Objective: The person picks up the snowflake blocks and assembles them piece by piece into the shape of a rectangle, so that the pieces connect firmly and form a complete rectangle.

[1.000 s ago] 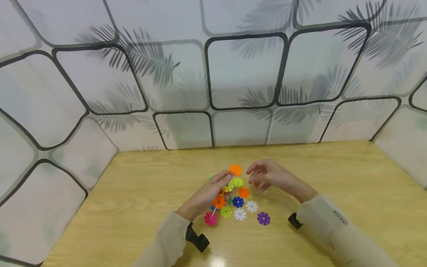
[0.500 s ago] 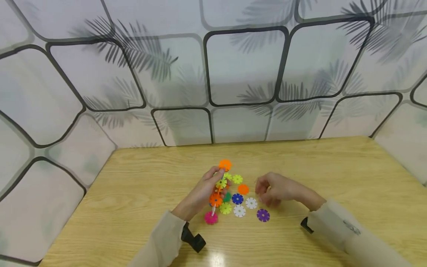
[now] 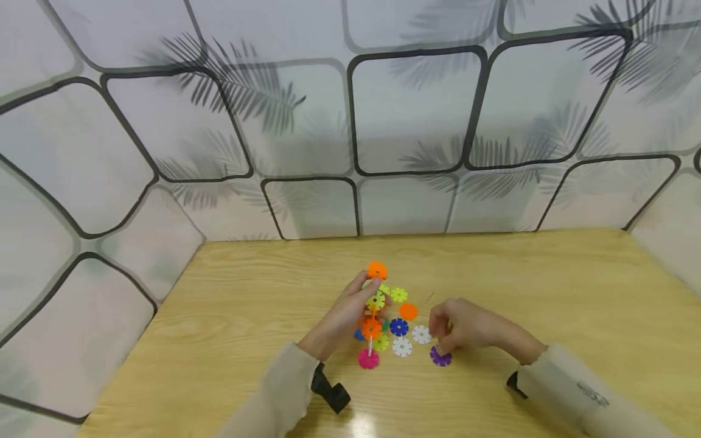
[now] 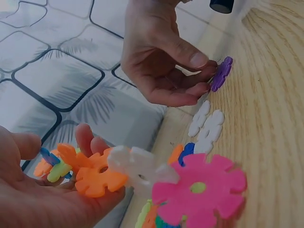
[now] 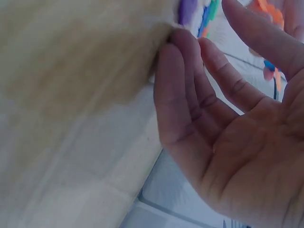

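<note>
My left hand (image 3: 346,311) holds a chain of interlocked plastic snowflake discs. From an orange disc (image 3: 377,270) at the top, it runs down past yellow and orange ones and a white disc (image 4: 138,167) to a pink disc (image 3: 369,359) at its low end. In the left wrist view the fingers curl behind the chain; part of it is hidden by the hand. My right hand (image 3: 470,328) is low over the table, its bent fingertips at the edge of a purple snowflake disc (image 4: 222,74), which looks flat on the wood. No pinch on it is plainly visible.
Loose discs lie between the hands: two white ones (image 3: 402,347), a dark blue disc (image 3: 399,327), an orange disc (image 3: 408,312) and a yellow disc (image 3: 398,295). Others are partly covered by the chain. Behind the wooden table (image 3: 263,274) rises a patterned backdrop (image 3: 306,146).
My right hand has come down and nearer, from beside the upper discs to the purple disc. The left hand has shifted slightly and turned its chain more upright, still holding it.
</note>
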